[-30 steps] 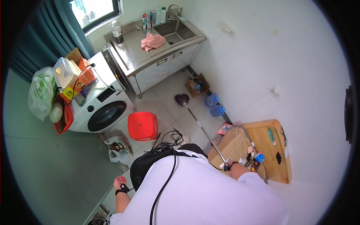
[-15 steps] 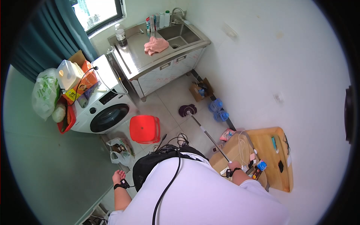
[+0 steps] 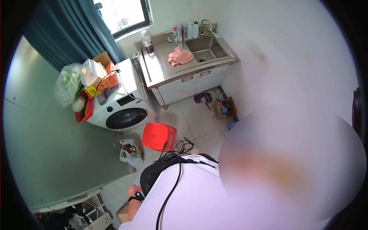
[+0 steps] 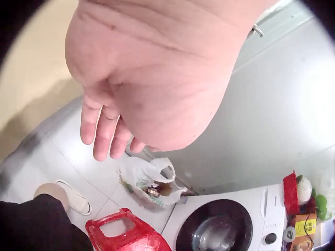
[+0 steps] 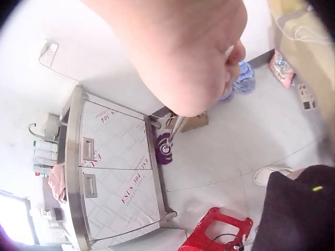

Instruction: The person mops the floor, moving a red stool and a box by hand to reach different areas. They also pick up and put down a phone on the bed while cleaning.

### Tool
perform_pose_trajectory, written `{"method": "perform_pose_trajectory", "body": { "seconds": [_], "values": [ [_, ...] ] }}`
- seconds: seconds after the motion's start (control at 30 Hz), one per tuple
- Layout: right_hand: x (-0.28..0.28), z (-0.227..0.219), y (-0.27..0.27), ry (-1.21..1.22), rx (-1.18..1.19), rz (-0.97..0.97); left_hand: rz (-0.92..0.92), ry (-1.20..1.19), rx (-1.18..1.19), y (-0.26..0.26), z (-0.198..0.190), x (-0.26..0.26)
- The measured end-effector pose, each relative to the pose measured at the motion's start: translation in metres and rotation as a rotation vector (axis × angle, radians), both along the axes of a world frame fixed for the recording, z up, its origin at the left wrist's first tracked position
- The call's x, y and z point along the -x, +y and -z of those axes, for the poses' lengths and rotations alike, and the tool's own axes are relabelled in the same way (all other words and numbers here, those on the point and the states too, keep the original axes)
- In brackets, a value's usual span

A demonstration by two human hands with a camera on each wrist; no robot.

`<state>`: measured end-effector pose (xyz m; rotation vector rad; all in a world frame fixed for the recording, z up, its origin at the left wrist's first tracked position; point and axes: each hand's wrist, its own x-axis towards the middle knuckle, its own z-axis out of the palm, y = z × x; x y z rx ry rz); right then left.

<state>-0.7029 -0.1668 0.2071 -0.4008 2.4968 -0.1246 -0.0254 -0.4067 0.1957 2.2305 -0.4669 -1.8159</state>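
Mop (image 5: pixel 166 142) handle in right grip (image 5: pixel 193 57), head down by sink cabinet (image 5: pixel 123 172); left grip (image 4: pixel 157 78) relaxed, empty.

You are in a home utility or laundry room, identified by the front-loading washing machine (image 3: pixel 122 107), the stainless-steel sink unit (image 3: pixel 184 65) under the window (image 3: pixel 120 13), the tiled floor (image 3: pixel 195 126) and the mop (image 3: pixel 203 98).

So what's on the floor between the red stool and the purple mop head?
Nothing: bare pale tile runs from the red stool to the mop head, seen in the head view.
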Motion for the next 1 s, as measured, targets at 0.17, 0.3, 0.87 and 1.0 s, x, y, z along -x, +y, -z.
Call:
{"method": "perform_pose_trajectory", "body": {
  "seconds": [0.17, 0.3, 0.87, 1.0],
  "values": [
    [0.058, 0.006, -0.017, 0.054, 0.025, -0.121, 0.643, -0.259, 0.180, 0.074, -0.056, 0.052],
    [0.062, 0.032, 0.006, -0.061, 0.032, -0.054, 0.390, -0.388, -0.070, 0.133, -0.045, 0.046],
    [0.043, 0.002, 0.085, -0.100, -0.047, -0.351, 1.583, -0.175, 0.539, -0.036, -0.315, 0.262],
    [0.046, 0.011, 0.087, -0.182, -0.050, -0.174, 1.714, -0.073, 0.648, -0.039, -0.304, 0.278]
  ]
}}
